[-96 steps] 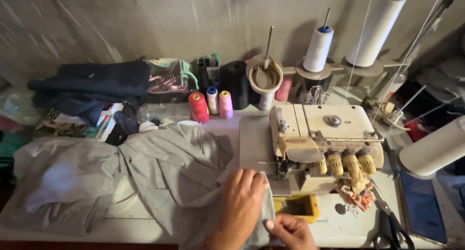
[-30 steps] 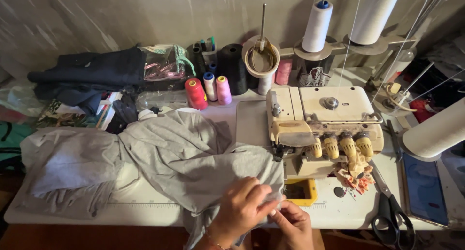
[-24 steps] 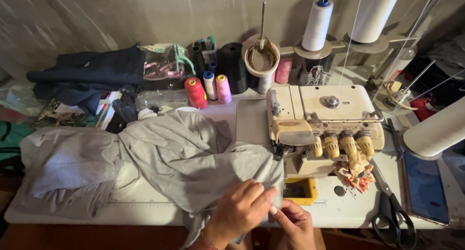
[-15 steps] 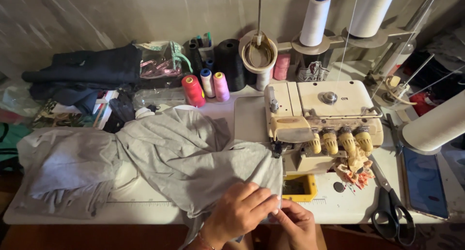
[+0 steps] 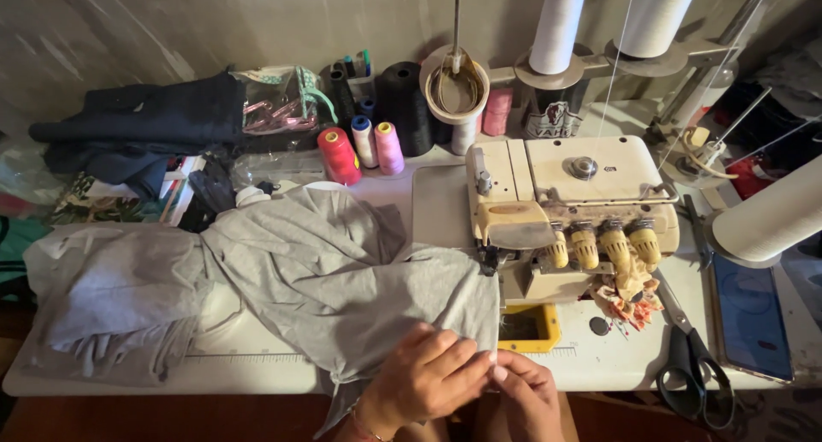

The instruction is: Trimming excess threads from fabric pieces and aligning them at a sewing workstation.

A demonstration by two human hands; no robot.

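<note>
Left hand (image 5: 425, 380) and right hand (image 5: 529, 397) pinching edge of crumpled grey knit fabric (image 5: 342, 279) near cream overlock sewing machine (image 5: 565, 211); risk: layers slipping, seam misaligned.

A grey wall (image 5: 214, 22) stands at the far side, rough and streaked. The light is dim and warm, and the corners are dark. A white table (image 5: 599, 373) fills most of the view, with a ruler line printed along its near edge. A cream sewing machine (image 5: 574, 202) sits on the right part of the table. Big white thread cones (image 5: 556, 26) stand on a rack behind it. Dark folded clothes (image 5: 145, 125) lie far left.
</note>
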